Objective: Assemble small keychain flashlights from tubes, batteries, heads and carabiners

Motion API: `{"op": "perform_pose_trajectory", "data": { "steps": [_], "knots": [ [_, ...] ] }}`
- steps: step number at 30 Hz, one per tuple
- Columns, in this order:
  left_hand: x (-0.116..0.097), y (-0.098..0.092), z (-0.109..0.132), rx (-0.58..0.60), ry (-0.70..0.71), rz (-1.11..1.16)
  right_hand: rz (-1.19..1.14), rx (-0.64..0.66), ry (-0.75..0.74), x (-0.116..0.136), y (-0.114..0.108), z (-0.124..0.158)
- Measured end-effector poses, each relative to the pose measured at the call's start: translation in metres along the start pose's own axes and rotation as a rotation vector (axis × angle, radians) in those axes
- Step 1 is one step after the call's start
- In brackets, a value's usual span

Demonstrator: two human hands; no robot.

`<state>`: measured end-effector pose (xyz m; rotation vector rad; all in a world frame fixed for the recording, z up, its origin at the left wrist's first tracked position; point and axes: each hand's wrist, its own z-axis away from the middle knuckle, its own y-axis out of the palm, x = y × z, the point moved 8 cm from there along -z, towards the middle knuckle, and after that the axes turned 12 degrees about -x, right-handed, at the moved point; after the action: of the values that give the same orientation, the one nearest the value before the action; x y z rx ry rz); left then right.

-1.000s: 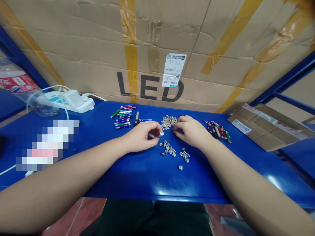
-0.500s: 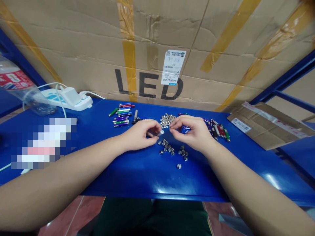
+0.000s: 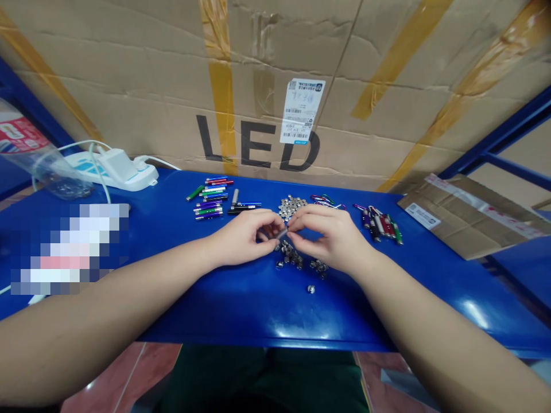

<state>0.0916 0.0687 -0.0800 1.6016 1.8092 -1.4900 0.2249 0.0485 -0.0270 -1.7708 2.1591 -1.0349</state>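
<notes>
- Head view, left to right: a plastic bottle leans in at the frame edge, and a white power strip sits at the back of the blue table.
- Next comes a loose row of slim coloured metal tubes, well left of my hands.
- Biggest change since the last look: I've brought my left hand and right hand together. They were slightly apart, and now both close on a slim dark tube, held in the middle above the table. The fingers hide most of it, so I can't tell exactly how each hand grips it.
- Just beyond the hands is a heap of button cells. Small metal caps sit just below them, with one lone cap apart.
- Farther right lie keyring clips, a bunch of coloured tubes, and a flattened cardboard sheet.
</notes>
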Motion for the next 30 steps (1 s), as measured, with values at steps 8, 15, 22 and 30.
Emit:
{"op": "perform_pose_trajectory", "data": {
  "steps": [8,15,22,30],
  "knots": [
    [-0.002,-0.007,-0.003,-0.030,-0.002,-0.048,-0.049,0.199,0.214,-0.014,-0.027,0.002],
    [0.001,-0.007,-0.004,-0.044,-0.025,-0.052,-0.053,0.834,0.430,-0.006,0.013,0.049],
    [0.002,-0.006,-0.003,-0.052,-0.059,0.004,-0.058,0.815,0.376,0.007,0.020,0.043],
    [0.000,-0.006,-0.003,-0.043,-0.071,0.083,-0.134,0.460,0.342,-0.003,-0.004,0.018]
  ]
}}
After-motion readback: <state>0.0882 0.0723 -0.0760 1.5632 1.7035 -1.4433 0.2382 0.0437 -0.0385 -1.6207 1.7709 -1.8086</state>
